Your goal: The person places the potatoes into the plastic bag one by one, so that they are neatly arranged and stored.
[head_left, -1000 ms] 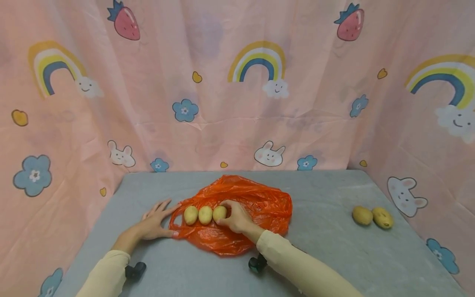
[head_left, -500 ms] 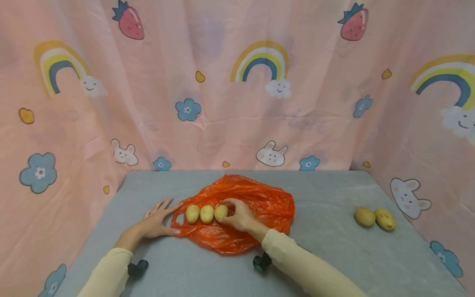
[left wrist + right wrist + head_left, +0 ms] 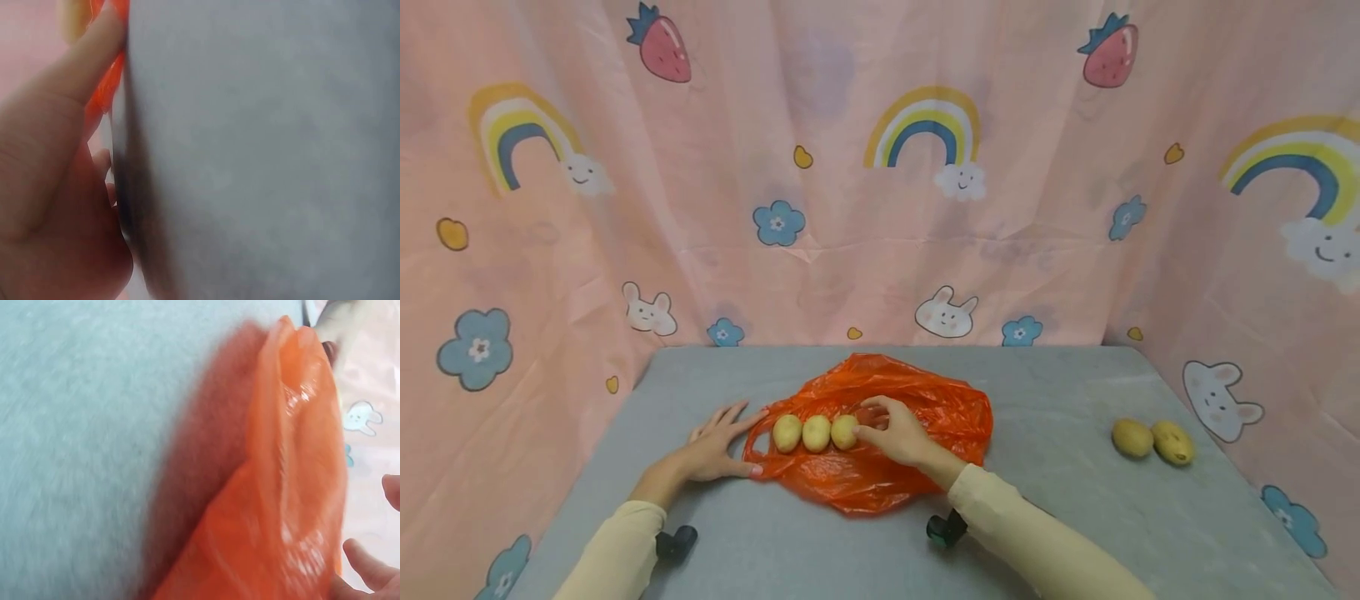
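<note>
I am watching a person leaning both arms over a grey table (image 3: pixel 1037 517), where an orange plastic bag (image 3: pixel 955 417) is lying flat and crumpled. Three potatoes are sitting on the bag in a close row toward its handle end — the left potato (image 3: pixel 787 434) nearest the handle loop, then the middle potato (image 3: pixel 816 434), then the right potato (image 3: pixel 844 432). The left hand (image 3: pixel 711 446) is resting at the bag's edge by that loop, its fingers spreading wide and its thumb lying against the plastic, touching without clasping. The right hand (image 3: pixel 898 433) is curving loosely beside the right potato, thumb and forefinger standing apart and pinching nothing; whether the thumb is touching that potato, I cannot tell. Well apart, on the right side of the table, a smooth potato (image 3: pixel 1132 438) and a dark-spotted potato (image 3: pixel 1172 442) are lying side by side. The left sleeve (image 3: pixel 617 546) and the right sleeve (image 3: pixel 1037 533) are showing pale yellow, and something small and black (image 3: pixel 676 543) is sticking out near the left wrist. Behind it all, a pink curtain (image 3: pixel 850 275) is hanging — rainbows, strawberries, flowers and rabbits are covering it.
</note>
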`<action>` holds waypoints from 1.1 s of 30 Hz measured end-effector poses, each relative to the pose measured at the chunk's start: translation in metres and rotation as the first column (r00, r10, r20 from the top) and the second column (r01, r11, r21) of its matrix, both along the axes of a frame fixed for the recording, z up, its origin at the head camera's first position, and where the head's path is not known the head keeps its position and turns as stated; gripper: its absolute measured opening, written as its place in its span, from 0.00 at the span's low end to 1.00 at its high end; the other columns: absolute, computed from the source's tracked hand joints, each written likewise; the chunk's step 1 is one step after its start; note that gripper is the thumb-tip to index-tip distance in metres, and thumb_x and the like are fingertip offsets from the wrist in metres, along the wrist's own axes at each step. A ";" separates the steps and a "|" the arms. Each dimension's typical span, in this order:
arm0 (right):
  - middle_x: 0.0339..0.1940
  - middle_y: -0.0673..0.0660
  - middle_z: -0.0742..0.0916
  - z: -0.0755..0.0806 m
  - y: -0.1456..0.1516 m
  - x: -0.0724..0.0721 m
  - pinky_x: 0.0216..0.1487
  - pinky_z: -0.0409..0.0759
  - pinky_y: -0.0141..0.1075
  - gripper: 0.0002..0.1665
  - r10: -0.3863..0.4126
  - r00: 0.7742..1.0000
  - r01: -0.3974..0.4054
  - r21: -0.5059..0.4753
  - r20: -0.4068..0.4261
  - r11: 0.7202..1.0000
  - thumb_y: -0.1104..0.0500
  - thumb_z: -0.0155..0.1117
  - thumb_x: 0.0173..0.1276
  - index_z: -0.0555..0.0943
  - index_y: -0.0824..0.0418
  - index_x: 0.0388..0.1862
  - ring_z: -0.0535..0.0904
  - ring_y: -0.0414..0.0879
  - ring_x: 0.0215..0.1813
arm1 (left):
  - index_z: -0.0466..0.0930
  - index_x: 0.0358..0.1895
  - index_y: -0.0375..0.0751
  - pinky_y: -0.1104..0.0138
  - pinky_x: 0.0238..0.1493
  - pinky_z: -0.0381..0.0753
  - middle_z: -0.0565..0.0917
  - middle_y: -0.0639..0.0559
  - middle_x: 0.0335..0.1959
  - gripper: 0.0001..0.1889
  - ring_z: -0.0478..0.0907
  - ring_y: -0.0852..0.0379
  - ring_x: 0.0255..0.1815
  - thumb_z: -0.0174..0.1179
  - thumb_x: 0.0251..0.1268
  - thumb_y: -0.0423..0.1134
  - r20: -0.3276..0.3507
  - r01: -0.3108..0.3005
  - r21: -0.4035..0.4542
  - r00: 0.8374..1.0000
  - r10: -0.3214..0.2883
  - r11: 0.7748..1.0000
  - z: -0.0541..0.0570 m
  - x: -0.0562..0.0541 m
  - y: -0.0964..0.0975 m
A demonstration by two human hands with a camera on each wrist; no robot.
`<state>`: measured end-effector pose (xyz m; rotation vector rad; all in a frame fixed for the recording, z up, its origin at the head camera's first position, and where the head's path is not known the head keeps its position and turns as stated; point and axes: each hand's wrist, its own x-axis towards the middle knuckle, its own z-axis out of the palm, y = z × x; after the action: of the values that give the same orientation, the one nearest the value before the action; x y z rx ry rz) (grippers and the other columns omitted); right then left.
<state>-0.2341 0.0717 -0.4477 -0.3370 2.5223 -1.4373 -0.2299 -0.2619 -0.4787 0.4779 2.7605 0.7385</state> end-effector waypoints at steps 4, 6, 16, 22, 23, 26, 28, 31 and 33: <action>0.63 0.65 0.82 0.004 0.007 0.000 0.59 0.81 0.53 0.25 -0.011 1.000 0.011 -0.001 -0.011 1.000 0.55 0.67 0.71 0.77 0.64 0.63 0.79 0.58 0.58 | 0.59 0.80 0.50 0.24 0.66 0.47 0.47 0.34 0.83 0.51 0.40 0.25 0.80 0.72 0.54 0.61 -0.005 0.000 0.014 1.000 0.000 1.000 -0.002 -0.001 -0.001; 0.63 0.64 0.82 0.005 0.013 0.001 0.60 0.81 0.52 0.25 -0.015 1.000 0.015 -0.004 -0.017 1.000 0.55 0.67 0.71 0.78 0.63 0.63 0.79 0.57 0.58 | 0.59 0.80 0.50 0.24 0.66 0.47 0.47 0.33 0.83 0.51 0.40 0.24 0.80 0.72 0.54 0.61 -0.013 0.007 0.010 1.000 -0.007 1.000 -0.003 -0.003 -0.001; 0.63 0.61 0.82 0.018 0.034 0.005 0.58 0.81 0.50 0.26 -0.023 1.000 0.022 -0.022 -0.013 1.000 0.52 0.67 0.71 0.78 0.61 0.64 0.78 0.54 0.57 | 0.59 0.80 0.49 0.24 0.67 0.45 0.46 0.34 0.83 0.50 0.39 0.24 0.80 0.73 0.55 0.59 0.008 -0.005 0.004 1.000 0.005 1.000 -0.001 -0.001 0.000; 0.65 0.61 0.82 0.028 0.053 0.005 0.57 0.83 0.48 0.28 -0.011 0.998 0.012 0.025 -0.061 1.000 0.51 0.67 0.71 0.77 0.62 0.65 0.78 0.54 0.58 | 0.59 0.79 0.49 0.23 0.66 0.45 0.47 0.34 0.83 0.51 0.39 0.23 0.80 0.72 0.54 0.60 0.010 -0.003 0.013 1.000 0.003 1.000 0.000 0.001 0.000; 0.65 0.62 0.81 0.029 0.057 0.005 0.56 0.83 0.48 0.28 -0.007 0.998 0.009 0.031 -0.069 0.999 0.51 0.67 0.72 0.77 0.62 0.65 0.78 0.54 0.58 | 0.59 0.79 0.49 0.23 0.66 0.45 0.47 0.33 0.83 0.51 0.39 0.22 0.80 0.72 0.54 0.60 0.006 0.000 0.018 1.000 0.000 1.000 0.000 0.001 0.000; 0.66 0.64 0.80 0.034 0.068 0.003 0.58 0.82 0.50 0.27 0.012 0.996 -0.009 0.033 -0.090 0.999 0.53 0.66 0.73 0.76 0.64 0.66 0.78 0.56 0.60 | 0.60 0.79 0.49 0.23 0.66 0.45 0.47 0.32 0.82 0.50 0.40 0.22 0.79 0.73 0.54 0.60 -0.007 0.006 0.019 1.000 -0.006 1.000 0.000 0.000 0.001; 0.67 0.65 0.80 0.036 0.076 0.002 0.58 0.82 0.50 0.27 0.020 0.994 -0.016 0.036 -0.104 0.999 0.54 0.65 0.73 0.75 0.64 0.66 0.78 0.57 0.60 | 0.60 0.79 0.49 0.23 0.67 0.44 0.47 0.33 0.83 0.50 0.39 0.23 0.80 0.73 0.54 0.59 -0.002 0.002 0.018 1.000 -0.002 1.000 0.000 0.000 0.001; 0.66 0.67 0.80 0.038 0.086 0.000 0.57 0.81 0.50 0.27 0.033 0.990 -0.029 0.032 -0.134 0.999 0.53 0.64 0.74 0.75 0.65 0.67 0.78 0.58 0.60 | 0.60 0.79 0.49 0.23 0.67 0.43 0.47 0.34 0.83 0.50 0.39 0.23 0.80 0.73 0.54 0.58 0.010 -0.005 0.013 1.000 0.005 1.000 0.001 0.000 0.001; 0.66 0.68 0.80 0.039 0.092 -0.001 0.56 0.82 0.50 0.28 0.040 0.989 -0.037 0.023 -0.145 0.999 0.53 0.64 0.74 0.74 0.66 0.67 0.78 0.58 0.60 | 0.60 0.79 0.49 0.24 0.68 0.43 0.47 0.34 0.83 0.50 0.39 0.23 0.80 0.73 0.54 0.58 0.012 -0.008 0.010 1.000 0.008 1.000 0.001 0.000 0.000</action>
<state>-0.2347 0.1632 -0.4091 -0.5017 2.6271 -1.4194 -0.2294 -0.2615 -0.4779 0.4635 2.7507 0.7556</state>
